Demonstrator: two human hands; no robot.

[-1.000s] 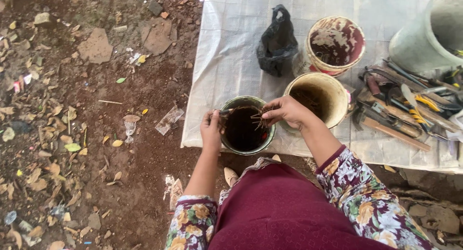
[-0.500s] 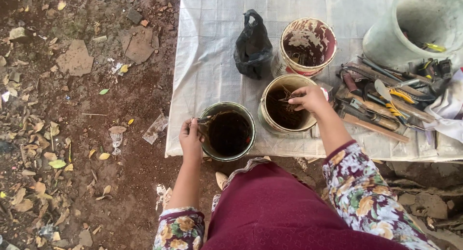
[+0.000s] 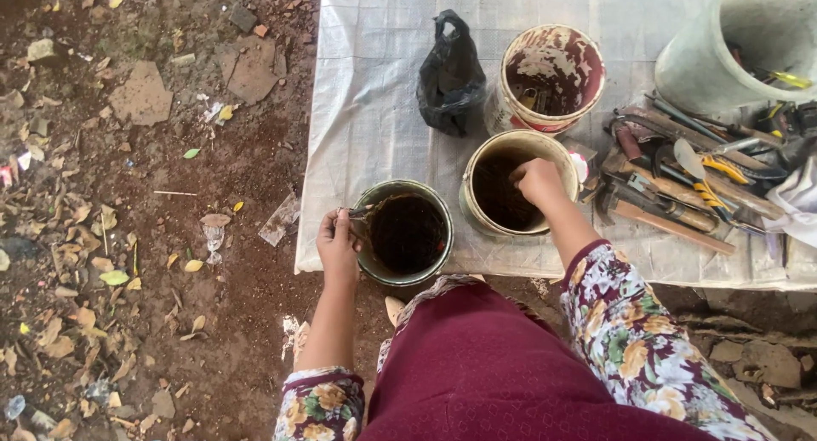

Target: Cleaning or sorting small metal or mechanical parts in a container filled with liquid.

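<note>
green-rimmed tin (image 3: 404, 233) of dark liquid sits at the near edge of the white woven sheet (image 3: 374, 109) spread on the ground, just left of a cream tin (image 3: 511, 186) that also holds something dark. left hand (image 3: 338, 237) grips the green tin's left rim, fingers (image 3: 340, 224) curled together on the edge, where a thin dark stick-like piece lies across the lip. right hand (image 3: 538, 179) dips into the mouth of the cream tin, fingers bunched and pointing down; whether they pinch anything cannot be told. behind the two tins stand a knotted black plastic bag (image 3: 451, 75) and a red-and-white stained bucket (image 3: 551, 77). to the right lies a heap of hand tools (image 3: 689, 177), beside a large pale bucket (image 3: 740, 45).
</note>
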